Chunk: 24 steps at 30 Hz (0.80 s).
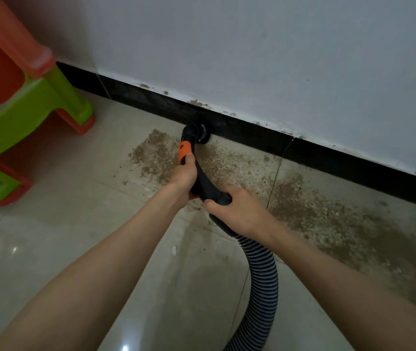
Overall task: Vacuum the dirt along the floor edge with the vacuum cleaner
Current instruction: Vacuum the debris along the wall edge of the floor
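**Two hands holding a vacuum wand against a dusty baseboard**

The left hand [184,174] is gripping the black curved handle [203,181] of the vacuum cleaner, fingers wrapped fully around it, with the thumb lying just below an orange section [185,150] of the handle. The right hand [240,211] is gripping the same handle lower down, near where it joins the hose, with fingers curled over the top and the thumb pointing toward the left hand. Both forearms are reaching in from the bottom of the view.

Beyond the left hand, the handle is bending down into a round black nozzle [202,134], which is sitting at the floor edge, touching the black baseboard [328,158]. From under the right hand, a ribbed black and grey hose [262,274] is curving down and out of the bottom of the view.

Brown dirt [316,209] is lying scattered on the pale tiled floor [62,236] around the nozzle and in a wide band running to the right along the baseboard. Specks of dirt are also sitting on the baseboard's top edge, below a white wall [252,46]. At the left, an orange and green plastic piece of furniture [24,117] is standing on the floor, well apart from the nozzle.
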Each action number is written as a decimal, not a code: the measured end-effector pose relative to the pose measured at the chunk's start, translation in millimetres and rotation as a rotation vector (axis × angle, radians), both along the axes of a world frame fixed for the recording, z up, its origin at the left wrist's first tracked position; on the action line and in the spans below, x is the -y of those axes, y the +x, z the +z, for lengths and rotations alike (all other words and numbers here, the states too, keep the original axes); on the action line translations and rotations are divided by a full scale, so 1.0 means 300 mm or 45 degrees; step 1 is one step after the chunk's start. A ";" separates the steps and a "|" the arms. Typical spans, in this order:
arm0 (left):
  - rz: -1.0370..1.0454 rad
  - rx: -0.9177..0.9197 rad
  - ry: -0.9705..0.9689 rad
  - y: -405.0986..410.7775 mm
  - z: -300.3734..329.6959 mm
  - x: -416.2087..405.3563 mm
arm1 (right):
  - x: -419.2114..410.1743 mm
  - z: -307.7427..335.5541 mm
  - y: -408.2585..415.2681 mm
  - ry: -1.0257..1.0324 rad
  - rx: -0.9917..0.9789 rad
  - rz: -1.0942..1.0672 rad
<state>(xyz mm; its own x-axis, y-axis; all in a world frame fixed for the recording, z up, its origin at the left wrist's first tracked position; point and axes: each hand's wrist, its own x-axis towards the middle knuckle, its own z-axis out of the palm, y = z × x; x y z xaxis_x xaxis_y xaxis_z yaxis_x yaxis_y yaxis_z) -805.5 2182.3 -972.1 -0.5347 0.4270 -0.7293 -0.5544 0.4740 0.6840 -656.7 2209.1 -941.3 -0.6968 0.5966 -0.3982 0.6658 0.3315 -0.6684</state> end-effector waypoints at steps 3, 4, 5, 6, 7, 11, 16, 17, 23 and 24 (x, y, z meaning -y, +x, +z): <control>-0.052 -0.027 -0.037 0.019 0.005 -0.005 | 0.023 0.012 0.021 -0.037 0.005 -0.065; -0.064 -0.038 -0.049 0.028 0.007 -0.006 | 0.030 0.013 0.030 -0.046 0.008 -0.085; -0.084 -0.047 -0.059 0.038 0.010 -0.007 | 0.038 0.012 0.039 -0.051 0.014 -0.104; -0.115 -0.052 -0.071 0.050 0.011 -0.007 | 0.048 0.010 0.051 -0.049 0.022 -0.125; -0.150 -0.057 -0.084 0.060 0.010 -0.008 | 0.058 0.008 0.063 -0.044 0.030 -0.149; -0.253 -0.034 -0.055 0.093 0.011 -0.006 | 0.095 0.007 0.096 -0.032 0.053 -0.245; -0.305 -0.004 -0.014 0.059 -0.007 0.023 | 0.157 -0.012 0.070 0.015 0.017 -0.336; -0.310 -0.016 0.001 0.048 -0.018 0.032 | 0.170 -0.021 0.061 0.005 0.006 -0.334; -0.213 -0.234 -0.017 -0.048 -0.006 0.088 | 0.222 -0.036 -0.043 -0.070 -0.140 -0.303; -0.174 -0.262 -0.029 -0.081 0.006 0.100 | 0.225 -0.030 -0.073 -0.085 -0.156 -0.280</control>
<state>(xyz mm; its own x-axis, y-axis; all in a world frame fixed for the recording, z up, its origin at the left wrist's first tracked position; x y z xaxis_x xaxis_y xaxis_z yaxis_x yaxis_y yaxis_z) -829.7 2152.4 -970.3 -0.6114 0.4903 -0.6211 -0.3338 0.5519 0.7642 -678.6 2141.4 -950.2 -0.5988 0.7143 -0.3622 0.6297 0.1405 -0.7640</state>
